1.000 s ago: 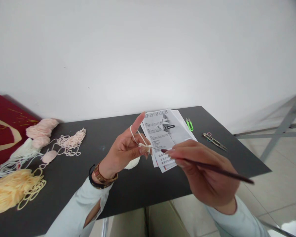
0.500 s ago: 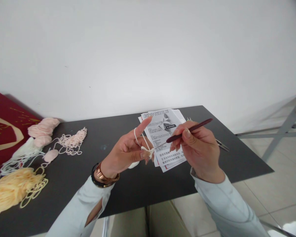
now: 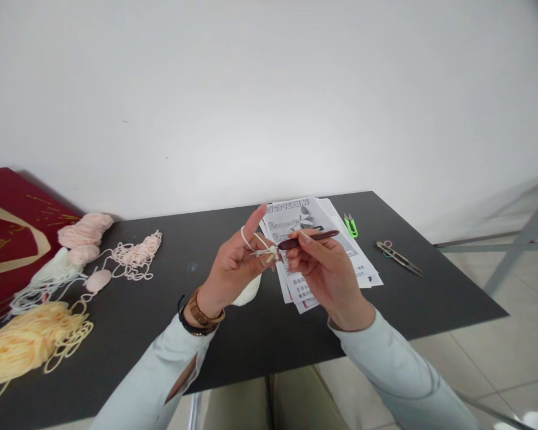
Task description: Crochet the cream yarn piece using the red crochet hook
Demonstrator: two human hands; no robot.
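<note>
My left hand [image 3: 233, 263] is raised above the black table [image 3: 161, 322], forefinger stretched up with cream yarn [image 3: 251, 242] looped over it, thumb and other fingers pinching a small knot of crochet work [image 3: 269, 253]. My right hand [image 3: 325, 272] is closed on a dark brown crochet hook [image 3: 309, 239], whose tip points left into that work. A white ball of yarn [image 3: 247, 291] lies on the table just under my left hand.
Printed instruction sheets [image 3: 314, 251] lie behind my hands. Green snips [image 3: 350, 224] and small scissors [image 3: 398, 257] rest to the right. Pink yarn [image 3: 137, 257], pink balls [image 3: 85, 230] and a yellow tangle [image 3: 27, 340] crowd the left. A red box [image 3: 9, 239] stands at far left.
My right hand swung the hook from low and pointing right up to level, and moved left until the hook's tip met the yarn at my left fingers.
</note>
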